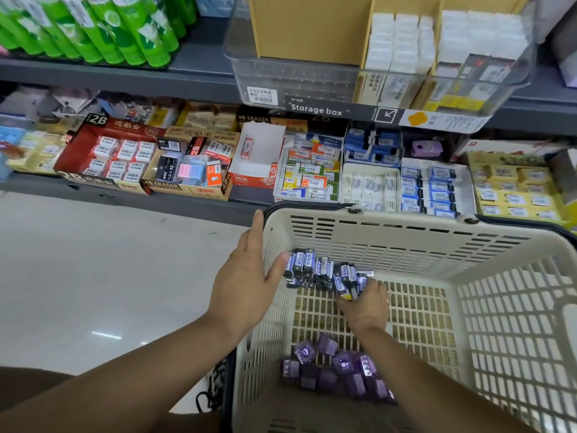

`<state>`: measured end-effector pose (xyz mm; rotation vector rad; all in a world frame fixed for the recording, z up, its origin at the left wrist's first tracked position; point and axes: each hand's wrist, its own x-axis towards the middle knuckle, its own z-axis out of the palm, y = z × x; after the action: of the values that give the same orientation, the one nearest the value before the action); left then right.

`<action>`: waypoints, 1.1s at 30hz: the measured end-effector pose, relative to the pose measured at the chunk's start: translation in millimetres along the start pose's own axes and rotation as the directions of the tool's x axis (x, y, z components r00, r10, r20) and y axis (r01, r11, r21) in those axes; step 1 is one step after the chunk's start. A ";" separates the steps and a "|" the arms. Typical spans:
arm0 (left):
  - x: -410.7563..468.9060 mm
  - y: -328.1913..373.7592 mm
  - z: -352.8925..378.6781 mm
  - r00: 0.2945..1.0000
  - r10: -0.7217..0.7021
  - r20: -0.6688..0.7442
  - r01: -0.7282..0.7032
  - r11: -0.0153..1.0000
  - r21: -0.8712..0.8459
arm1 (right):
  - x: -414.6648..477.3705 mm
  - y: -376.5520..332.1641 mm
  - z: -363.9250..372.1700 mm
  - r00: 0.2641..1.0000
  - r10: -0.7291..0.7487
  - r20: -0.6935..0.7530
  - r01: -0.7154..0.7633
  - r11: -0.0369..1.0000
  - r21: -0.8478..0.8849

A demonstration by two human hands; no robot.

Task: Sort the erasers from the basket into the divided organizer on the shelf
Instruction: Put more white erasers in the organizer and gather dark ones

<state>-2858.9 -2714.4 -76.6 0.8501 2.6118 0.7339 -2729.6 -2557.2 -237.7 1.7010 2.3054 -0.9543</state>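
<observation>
A cream plastic basket (406,235) stands in front of the shelf. At its far left lies a heap of black-and-blue erasers (309,270). My right hand (365,301) is inside the basket and grips a few of these erasers at the heap's right end. My left hand (246,276) rests flat on the basket's left rim, its thumb touching the heap. A pile of purple erasers (337,373) lies at the basket's near side. A clear divided organizer (312,79) with cardboard partitions sits on the upper shelf; white erasers (402,39) fill its right compartments.
The lower shelf holds several open eraser boxes: a red 2B box (78,148), a 4B ERASER box (187,189), blue-and-white packs (431,189) and yellow packs (512,195). Green bottles (103,29) lie at upper left. Pale floor (109,276) spreads to the left.
</observation>
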 end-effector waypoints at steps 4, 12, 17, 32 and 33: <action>0.3 -0.9 0.6 1.000 0.009 -0.010 -0.009 1.000 -0.013 | 7.9 17.0 -11.4 0.989 -0.119 0.085 0.132 0.978 -0.160; 1.2 2.8 0.0 1.000 0.011 -0.016 -0.011 1.000 0.008 | -0.3 15.2 -6.9 0.989 -0.140 0.051 0.147 0.969 -0.201; 1.3 2.2 -0.2 1.000 0.014 -0.014 -0.014 1.000 0.014 | 5.2 21.9 -17.4 0.972 -0.198 0.125 0.218 0.960 -0.177; 7.8 17.4 -0.4 0.999 0.026 -0.043 -0.015 0.967 0.253 | -17.2 8.2 -108.7 0.871 -0.445 0.207 0.490 0.811 -0.321; 6.4 24.3 -1.5 0.998 0.033 -0.057 -0.017 0.965 0.261 | -18.7 7.0 -114.8 0.876 -0.436 0.206 0.482 0.808 -0.338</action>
<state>-2853.2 -2694.2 -62.8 0.9463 2.7989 0.4331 -2686.5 -2508.3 -141.2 0.9235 2.6554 -0.5800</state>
